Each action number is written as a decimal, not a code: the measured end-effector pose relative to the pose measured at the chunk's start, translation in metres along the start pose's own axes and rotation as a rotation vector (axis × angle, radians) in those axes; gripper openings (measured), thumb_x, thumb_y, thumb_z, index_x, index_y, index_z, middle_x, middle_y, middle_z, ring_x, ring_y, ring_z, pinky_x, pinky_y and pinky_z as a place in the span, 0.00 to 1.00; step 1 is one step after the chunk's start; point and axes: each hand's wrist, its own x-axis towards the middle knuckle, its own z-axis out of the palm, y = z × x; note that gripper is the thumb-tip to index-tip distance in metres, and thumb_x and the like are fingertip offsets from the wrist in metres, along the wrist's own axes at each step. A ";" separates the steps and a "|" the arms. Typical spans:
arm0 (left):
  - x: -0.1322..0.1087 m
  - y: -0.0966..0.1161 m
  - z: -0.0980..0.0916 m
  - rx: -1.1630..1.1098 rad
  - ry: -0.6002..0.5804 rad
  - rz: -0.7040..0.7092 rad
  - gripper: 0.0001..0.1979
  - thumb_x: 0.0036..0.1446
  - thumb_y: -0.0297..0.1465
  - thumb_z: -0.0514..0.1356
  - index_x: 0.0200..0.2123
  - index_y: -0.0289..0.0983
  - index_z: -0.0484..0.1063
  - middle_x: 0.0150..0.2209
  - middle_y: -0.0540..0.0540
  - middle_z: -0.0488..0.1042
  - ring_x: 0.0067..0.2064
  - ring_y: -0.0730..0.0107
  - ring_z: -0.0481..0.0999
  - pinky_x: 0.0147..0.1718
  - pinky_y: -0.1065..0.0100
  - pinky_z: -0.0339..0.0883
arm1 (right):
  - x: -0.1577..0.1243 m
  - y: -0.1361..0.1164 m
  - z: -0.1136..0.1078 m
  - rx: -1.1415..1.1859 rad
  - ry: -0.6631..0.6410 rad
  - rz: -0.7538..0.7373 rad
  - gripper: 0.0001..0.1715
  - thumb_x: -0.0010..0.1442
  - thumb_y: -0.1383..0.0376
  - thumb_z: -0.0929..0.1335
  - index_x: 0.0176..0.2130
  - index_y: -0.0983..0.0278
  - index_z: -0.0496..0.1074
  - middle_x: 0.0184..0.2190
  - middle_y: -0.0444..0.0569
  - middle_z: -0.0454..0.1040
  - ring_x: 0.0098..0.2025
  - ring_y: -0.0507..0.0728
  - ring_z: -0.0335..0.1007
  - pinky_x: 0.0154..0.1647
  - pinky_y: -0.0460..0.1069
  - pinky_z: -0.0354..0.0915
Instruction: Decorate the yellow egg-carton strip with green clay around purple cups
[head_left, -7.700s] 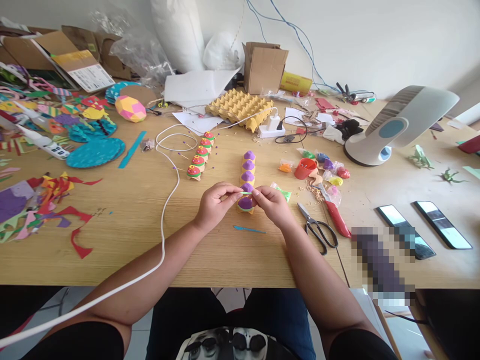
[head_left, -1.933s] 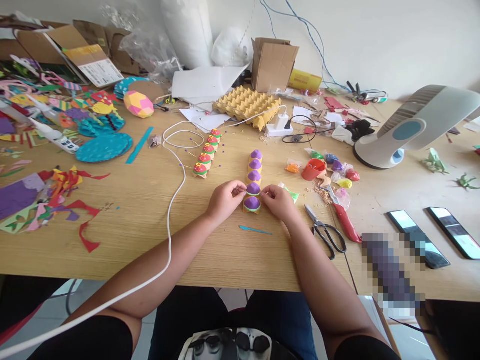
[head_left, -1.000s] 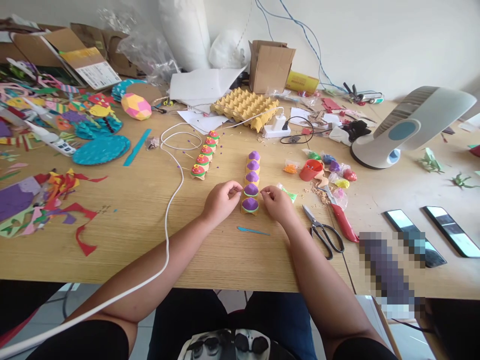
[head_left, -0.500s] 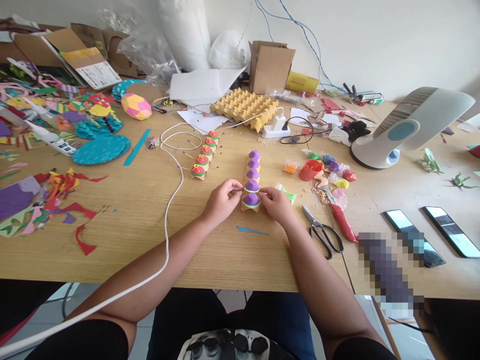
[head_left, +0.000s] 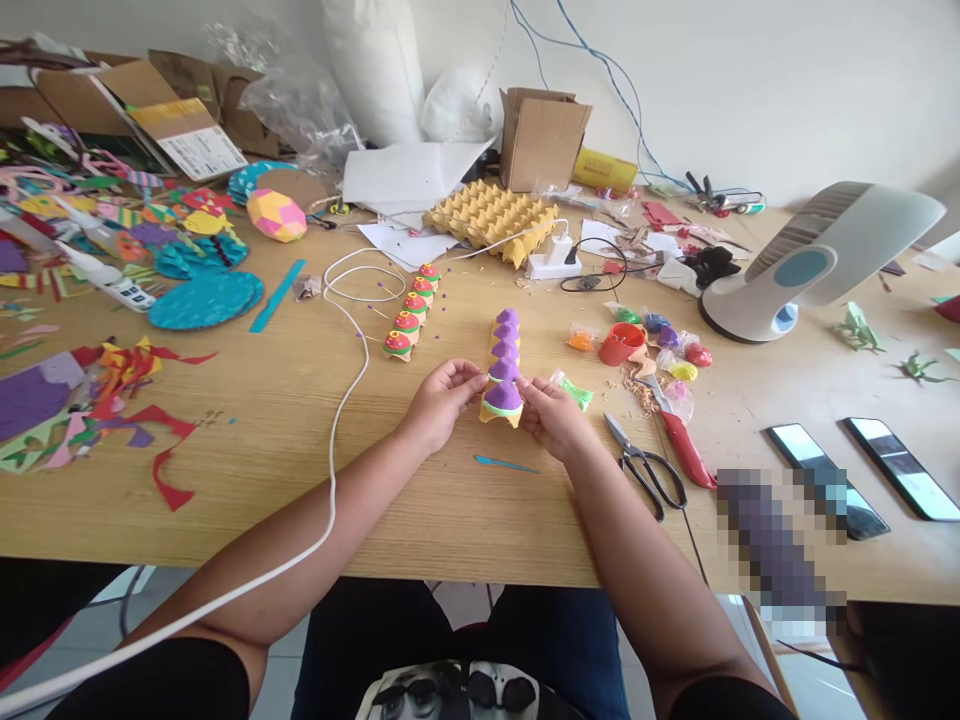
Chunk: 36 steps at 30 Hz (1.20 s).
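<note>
Between my two hands is a yellow egg-carton strip with purple domes, seemingly modelling clay, along its top. A pale green band rings the nearest dome. My left hand pinches the strip's left side near its front end, thumb and fingers together. Opposite it, my right hand has its fingers closed on the right side. The strip looks tilted, its near end facing me. Just in front lies a thin blue modelling tool. A second egg-carton strip, with red and green domes, rests to the left.
Scissors and a red-handled knife lie right of my right hand. Behind them are a red cup and several clay packets. A white cable crosses over my left forearm. A fan stands at the right.
The purple-domed strip has tipped so that more of its near end shows. Both hands have closed in on its sides and shifted slightly.
</note>
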 end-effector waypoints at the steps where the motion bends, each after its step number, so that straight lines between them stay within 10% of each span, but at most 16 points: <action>1: 0.000 0.000 0.000 -0.034 -0.007 -0.022 0.20 0.44 0.36 0.73 0.36 0.38 0.69 0.33 0.51 0.78 0.35 0.73 0.78 0.36 0.69 0.71 | 0.000 0.001 0.000 0.033 -0.011 0.014 0.28 0.46 0.48 0.79 0.26 0.61 0.63 0.19 0.34 0.56 0.19 0.45 0.44 0.19 0.44 0.43; 20: -0.005 0.007 0.003 -0.274 -0.158 -0.370 0.07 0.62 0.31 0.63 0.39 0.34 0.80 0.38 0.45 0.81 0.34 0.75 0.78 0.32 0.76 0.73 | 0.000 0.006 0.005 0.260 -0.056 0.088 0.27 0.45 0.55 0.80 0.29 0.62 0.64 0.18 0.32 0.58 0.17 0.42 0.43 0.16 0.41 0.44; 36: -0.008 0.010 0.006 -0.352 -0.114 -0.375 0.08 0.63 0.28 0.62 0.40 0.30 0.80 0.33 0.44 0.80 0.31 0.74 0.77 0.29 0.75 0.72 | 0.002 0.011 0.002 0.247 -0.122 0.070 0.26 0.50 0.53 0.79 0.28 0.63 0.63 0.19 0.34 0.58 0.17 0.42 0.44 0.16 0.40 0.42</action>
